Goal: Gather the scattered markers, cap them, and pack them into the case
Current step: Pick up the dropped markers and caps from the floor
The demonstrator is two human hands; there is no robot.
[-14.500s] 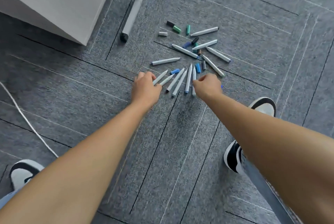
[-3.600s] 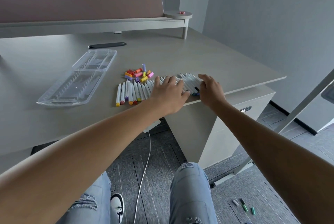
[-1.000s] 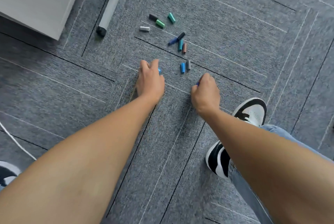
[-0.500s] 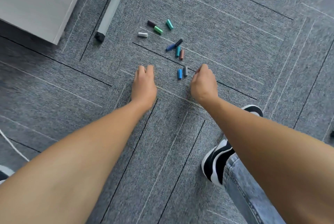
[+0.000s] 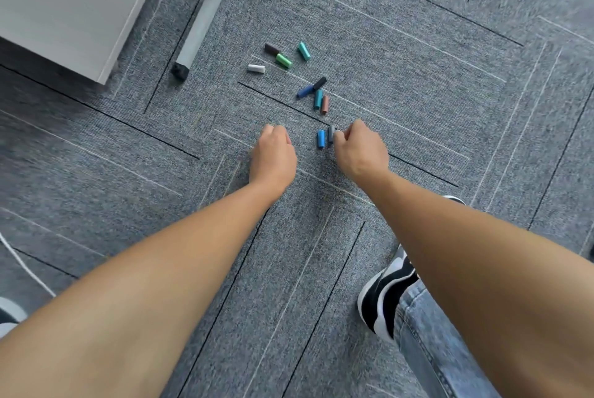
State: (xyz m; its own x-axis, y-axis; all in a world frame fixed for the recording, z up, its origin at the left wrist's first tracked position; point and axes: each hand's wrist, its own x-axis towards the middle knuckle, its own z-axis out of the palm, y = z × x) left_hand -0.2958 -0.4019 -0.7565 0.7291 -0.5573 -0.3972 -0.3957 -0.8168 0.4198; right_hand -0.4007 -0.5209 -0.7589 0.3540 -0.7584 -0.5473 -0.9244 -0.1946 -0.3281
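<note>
Several loose marker caps lie on the grey carpet (image 5: 418, 82). A white cap (image 5: 256, 68), a dark brown cap (image 5: 271, 49), a green cap (image 5: 283, 60) and a teal cap (image 5: 304, 51) form the far group. Closer are a black cap (image 5: 319, 83), a dark blue cap (image 5: 304, 91), another teal cap (image 5: 318, 99) and a brown cap (image 5: 325, 104). A blue cap (image 5: 320, 139) and a grey cap (image 5: 331, 134) lie side by side. My right hand (image 5: 360, 150) pinches the grey cap with curled fingertips. My left hand (image 5: 273, 156) is a fist left of them, its inside hidden.
A white cabinet (image 5: 64, 5) stands at the upper left, with a metal desk leg (image 5: 205, 11) and its black foot (image 5: 180, 71) beside it. My right shoe (image 5: 385, 294) and jeans are at the lower right. A white cable (image 5: 22, 269) crosses the left edge.
The blue caps that lay at each hand's fingertips a second ago are gone from the carpet. My right hand has moved forward to the grey cap; my left hand stays curled.
</note>
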